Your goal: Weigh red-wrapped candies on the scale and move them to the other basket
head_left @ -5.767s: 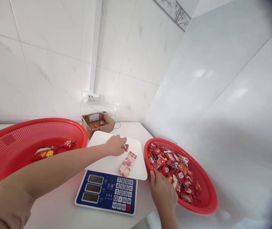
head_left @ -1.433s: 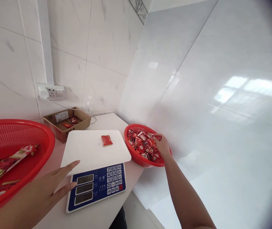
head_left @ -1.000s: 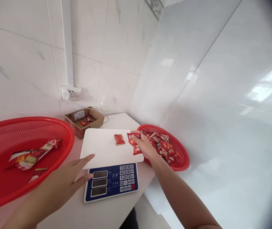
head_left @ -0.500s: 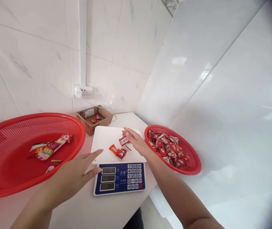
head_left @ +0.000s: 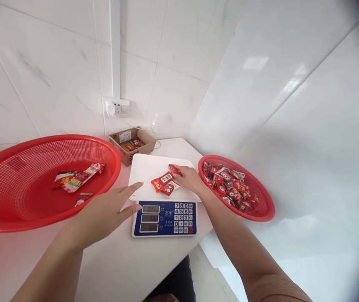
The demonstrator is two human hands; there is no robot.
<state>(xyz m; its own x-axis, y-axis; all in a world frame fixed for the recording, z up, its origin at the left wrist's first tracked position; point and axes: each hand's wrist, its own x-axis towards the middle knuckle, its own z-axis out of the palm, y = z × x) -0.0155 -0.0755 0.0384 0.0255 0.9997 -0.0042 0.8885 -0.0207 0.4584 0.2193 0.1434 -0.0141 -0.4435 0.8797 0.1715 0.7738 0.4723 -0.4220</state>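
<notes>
A white-topped digital weighing scale with a blue keypad panel stands in front of me on the table. Several small wrapped snack packets lie grouped on its pan, among them an orange-red packet and a dark red one. My right hand is over the pan's right half, its thumb and fingers closed about a red snack packet at the back of the group. My left hand hovers by the scale's left edge, thumb and fingers apart, with nothing in it.
On the left sits a large red plastic basket with a few packets inside. A smaller red basket, holding many packets, is close to my right forearm. Behind the scale are a cardboard box and a wall socket.
My right hand has come down from above the pan, its fingers closing at the packets, which now lie closer together. My left hand stays open beside the scale. The view has shifted slightly.
</notes>
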